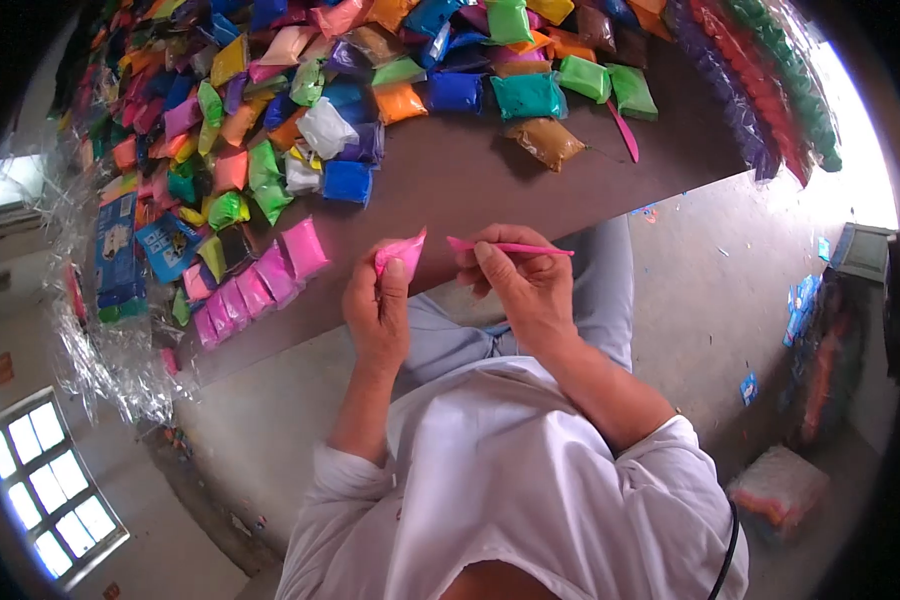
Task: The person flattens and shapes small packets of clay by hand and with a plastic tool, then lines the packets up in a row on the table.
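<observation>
Over the near edge of the table, my left hand (378, 312) pinches a small pink packet (400, 253) between thumb and fingers, its pointed corner upward. My right hand (526, 285), a short way to the right, grips a slim pink plastic tool (532, 248) with thumb and fingers. The tool's flattened end points left toward the packet, with a gap between them. A row of pink packets (255, 288) lies on the table to the left of my left hand.
A large heap of colourful packets (270, 120) covers the left and back of the brown table (450, 170). Another pink tool (625, 135) and a brown packet (547, 143) lie farther right. Long bundled strips (745, 85) hang at the right end. Clear wrapping (100, 350) hangs at left.
</observation>
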Demonstrator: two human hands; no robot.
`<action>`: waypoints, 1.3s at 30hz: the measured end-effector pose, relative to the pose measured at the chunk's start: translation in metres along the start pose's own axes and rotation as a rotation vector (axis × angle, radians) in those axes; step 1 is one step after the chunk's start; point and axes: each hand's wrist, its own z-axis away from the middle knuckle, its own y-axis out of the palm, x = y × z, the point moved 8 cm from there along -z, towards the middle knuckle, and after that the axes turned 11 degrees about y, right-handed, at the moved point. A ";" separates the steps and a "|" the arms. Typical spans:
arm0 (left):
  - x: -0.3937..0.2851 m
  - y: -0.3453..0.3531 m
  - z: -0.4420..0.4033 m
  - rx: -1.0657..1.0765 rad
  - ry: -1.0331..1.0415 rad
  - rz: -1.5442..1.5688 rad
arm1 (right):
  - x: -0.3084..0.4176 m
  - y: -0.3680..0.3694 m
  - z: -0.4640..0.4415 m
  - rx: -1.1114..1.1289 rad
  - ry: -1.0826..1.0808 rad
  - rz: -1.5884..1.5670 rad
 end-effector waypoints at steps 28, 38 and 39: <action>0.012 0.005 0.002 0.061 -0.034 0.087 | 0.041 0.053 0.024 0.068 -0.782 0.835; -0.012 0.011 -0.004 0.114 0.200 -0.223 | 0.030 0.051 0.036 0.044 -0.935 1.083; -0.014 0.014 -0.004 0.153 0.232 -0.253 | 0.029 0.048 0.037 0.031 -0.926 1.093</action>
